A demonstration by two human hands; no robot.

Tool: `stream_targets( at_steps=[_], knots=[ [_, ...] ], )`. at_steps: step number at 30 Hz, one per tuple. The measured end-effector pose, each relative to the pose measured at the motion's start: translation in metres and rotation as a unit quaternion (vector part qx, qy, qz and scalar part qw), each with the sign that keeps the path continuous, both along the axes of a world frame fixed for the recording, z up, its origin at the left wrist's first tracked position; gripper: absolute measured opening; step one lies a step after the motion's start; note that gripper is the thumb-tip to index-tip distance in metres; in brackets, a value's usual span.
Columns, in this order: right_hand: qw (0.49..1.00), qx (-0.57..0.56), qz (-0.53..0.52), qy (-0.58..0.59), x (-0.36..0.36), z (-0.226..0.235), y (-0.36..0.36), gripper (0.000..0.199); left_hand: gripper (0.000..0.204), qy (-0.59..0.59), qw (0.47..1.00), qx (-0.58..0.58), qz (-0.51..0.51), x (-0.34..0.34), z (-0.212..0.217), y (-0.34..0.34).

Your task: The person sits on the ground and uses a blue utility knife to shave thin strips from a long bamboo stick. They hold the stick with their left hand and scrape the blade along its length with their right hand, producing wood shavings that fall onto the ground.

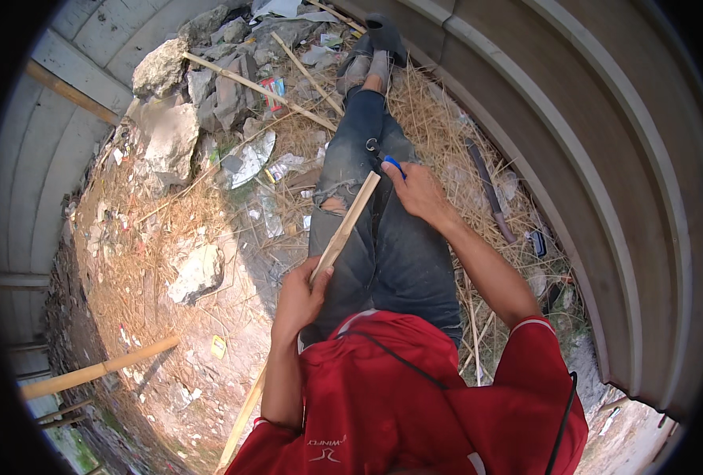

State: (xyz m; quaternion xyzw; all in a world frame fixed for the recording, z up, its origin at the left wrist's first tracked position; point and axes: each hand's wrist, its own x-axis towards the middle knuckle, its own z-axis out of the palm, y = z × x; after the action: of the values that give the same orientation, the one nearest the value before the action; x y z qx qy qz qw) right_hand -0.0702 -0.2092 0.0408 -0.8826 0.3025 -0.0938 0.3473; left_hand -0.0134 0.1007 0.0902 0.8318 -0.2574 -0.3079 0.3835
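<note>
Wooden slat (343, 229) lying across the lap, left hand (300, 297) at its near end, right hand (418, 190) with knife (387, 164) at far end, rubble (169, 134) left, pipe (490, 190) right.

Bright daylight, soft short shadows on the dusty brown straw-strewn ground (153, 261). Sharp in the middle, bent and black at the rim.

We cannot make out the blue-handled tool (388, 164): our right hand (419, 192) covers most of it, and its working end is too small to tell. Our left hand (298, 299) hides the middle of the wooden stick (350, 223). The lower edge cuts off our red shirt (399, 404).
</note>
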Motion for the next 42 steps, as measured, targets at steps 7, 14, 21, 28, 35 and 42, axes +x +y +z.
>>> stream_targets(
  at_steps=[7,14,21,28,35,42],
  knots=[
    [0.99,0.07,-0.065,-0.108,-0.027,-0.012,-0.049,0.059,0.024,0.068,0.997,-0.028,0.01,-0.001,-0.008,0.004],
    [0.967,0.154,-0.027,-0.2,-0.02,0.015,0.016,0.03,0.028,-0.003,0.999,-0.035,0.0,0.007,-0.009,-0.014],
    [0.966,0.184,-0.013,-0.182,-0.012,0.023,0.047,0.031,0.027,0.001,1.0,-0.021,-0.003,0.009,-0.01,-0.019],
    [0.964,0.162,-0.019,-0.212,-0.003,0.011,0.052,0.053,0.029,-0.104,0.994,-0.026,0.005,-0.001,-0.013,-0.027],
    [0.95,0.209,-0.022,-0.23,0.0,0.005,0.041,0.041,0.03,-0.165,0.985,-0.031,0.032,-0.003,-0.018,-0.028],
    [0.992,-0.016,0.115,-0.042,-0.026,0.023,0.073,0.053,0.034,-0.199,0.978,-0.02,0.052,-0.001,-0.02,-0.028]
  ],
)
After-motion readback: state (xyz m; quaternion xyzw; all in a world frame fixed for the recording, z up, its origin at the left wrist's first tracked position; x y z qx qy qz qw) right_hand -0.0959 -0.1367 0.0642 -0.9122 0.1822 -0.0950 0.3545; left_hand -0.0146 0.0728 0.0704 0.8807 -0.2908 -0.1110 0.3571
